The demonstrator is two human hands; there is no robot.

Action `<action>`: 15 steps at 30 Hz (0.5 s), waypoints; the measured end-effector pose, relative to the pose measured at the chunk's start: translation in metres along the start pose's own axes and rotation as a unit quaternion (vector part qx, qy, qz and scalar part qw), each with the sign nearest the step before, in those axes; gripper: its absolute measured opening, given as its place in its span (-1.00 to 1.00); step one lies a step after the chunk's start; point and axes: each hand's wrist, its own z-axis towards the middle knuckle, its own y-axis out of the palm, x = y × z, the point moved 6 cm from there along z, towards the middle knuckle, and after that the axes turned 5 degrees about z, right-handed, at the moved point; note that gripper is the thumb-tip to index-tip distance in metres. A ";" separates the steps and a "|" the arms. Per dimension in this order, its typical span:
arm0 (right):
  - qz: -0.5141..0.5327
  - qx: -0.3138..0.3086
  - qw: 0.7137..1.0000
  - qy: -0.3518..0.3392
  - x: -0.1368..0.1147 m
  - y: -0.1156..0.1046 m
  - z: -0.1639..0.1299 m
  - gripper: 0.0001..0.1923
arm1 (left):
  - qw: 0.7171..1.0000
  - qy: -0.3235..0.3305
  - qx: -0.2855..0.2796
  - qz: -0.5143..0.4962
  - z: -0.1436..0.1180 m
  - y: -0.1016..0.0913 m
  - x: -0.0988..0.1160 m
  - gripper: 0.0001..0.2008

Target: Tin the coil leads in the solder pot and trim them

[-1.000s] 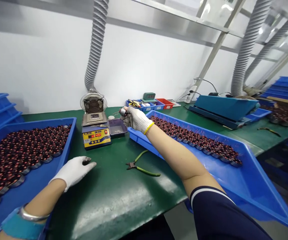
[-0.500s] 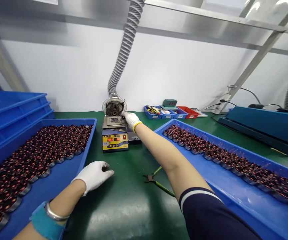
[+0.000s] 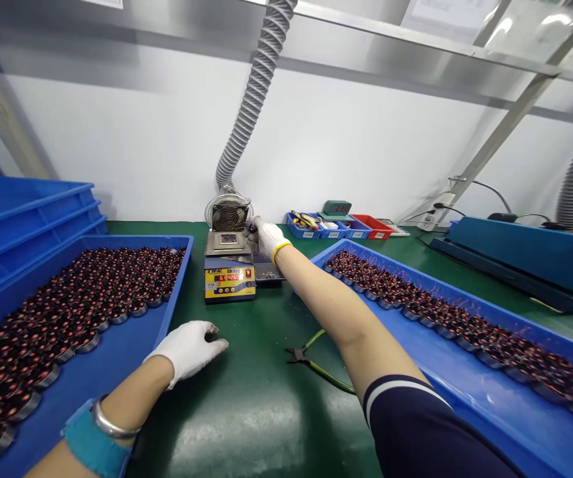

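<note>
My right hand [image 3: 267,238], in a white glove with a yellow cuff, reaches out just right of the solder pot [image 3: 229,279]. Its fingers are bent together; whatever they hold is too dark and small to make out. The pot has a yellow front with red digits and a small square bath [image 3: 228,239] on top. Behind the bath stands a round fan guard [image 3: 229,216]. My left hand [image 3: 186,352], gloved white with dark fingertips, hovers over the green table beside the left tray; thumb and fingers are apart with nothing between them.
A left blue tray [image 3: 170,312] and a right blue tray [image 3: 445,372] carry many round, dark wired parts. Green-handled cutters [image 3: 297,356] lie between my arms. A dark tray [image 3: 269,282] sits beside the pot. Small bins [image 3: 309,232] line the wall; a grey duct [image 3: 251,99] hangs above.
My right hand has shifted slightly to the right, away from the bath. The digits on the pot's display have changed. My left hand has barely moved.
</note>
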 end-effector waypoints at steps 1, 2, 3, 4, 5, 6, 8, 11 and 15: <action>0.009 -0.008 1.000 -0.005 -0.004 -0.002 -0.006 -0.72 | 1.000 0.000 -0.002 0.000 0.000 0.000 0.000 -0.46; 0.015 -0.017 1.000 -0.010 -0.008 -0.004 -0.012 -0.70 | 1.000 0.000 -0.005 0.001 0.000 0.000 0.001 -0.46; 0.019 -0.027 0.999 -0.014 -0.011 -0.008 -0.020 -0.69 | 1.000 0.001 -0.008 0.002 0.000 0.001 0.001 -0.46; 0.020 -0.035 0.999 -0.016 -0.014 -0.013 -0.028 -0.68 | 1.000 0.003 -0.010 0.005 0.000 0.001 0.001 -0.46; 0.018 -0.041 0.999 -0.019 -0.016 -0.018 -0.037 -0.68 | 1.000 0.004 -0.012 0.009 0.001 0.001 0.001 -0.45; 0.012 -0.043 0.999 -0.021 -0.018 -0.025 -0.045 -0.68 | 1.000 0.007 -0.015 0.014 0.001 0.002 0.001 -0.44; -0.010 -0.037 0.999 -0.026 -0.020 -0.042 -0.062 -0.69 | 0.999 0.013 -0.017 0.025 0.001 0.004 0.000 -0.43; -0.073 0.003 0.997 -0.034 -0.023 -0.081 -0.083 -0.75 | 0.999 0.029 -0.005 0.037 0.001 0.007 -0.002 -0.40; -0.219 0.128 0.967 -0.033 -0.035 -0.166 -0.115 -0.84 | 0.998 0.033 0.000 0.060 0.003 0.013 -0.009 -0.39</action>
